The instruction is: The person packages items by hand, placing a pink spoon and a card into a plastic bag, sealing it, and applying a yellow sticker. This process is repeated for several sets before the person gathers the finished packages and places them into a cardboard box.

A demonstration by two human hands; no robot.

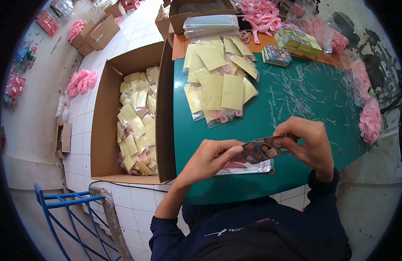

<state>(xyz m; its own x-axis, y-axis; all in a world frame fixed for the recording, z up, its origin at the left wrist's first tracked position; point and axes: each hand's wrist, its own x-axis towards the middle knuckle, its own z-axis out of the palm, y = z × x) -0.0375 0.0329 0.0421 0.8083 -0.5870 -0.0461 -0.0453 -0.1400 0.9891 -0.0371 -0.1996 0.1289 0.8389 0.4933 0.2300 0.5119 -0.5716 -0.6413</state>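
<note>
A dark printed card (264,149) is held up between my two hands above the near part of the green table (236,187). My left hand (214,158) pinches the card's left end between thumb and fingers. At the card's right end, my right hand (306,141) grips it with curled fingers. Beneath the card lies a stack of clear plastic bags (257,168), partly hidden by my left hand and the card. Farther up the table is a pile of bagged yellow cards (222,91), some with pink pieces showing.
Left of the table stands a large cardboard box (166,130) holding many bagged yellow cards. Clear plastic strips (297,95) litter the table's right side. Card stacks (276,55), pink pieces (262,17) and a bundle of clear bags (211,26) lie along the back.
</note>
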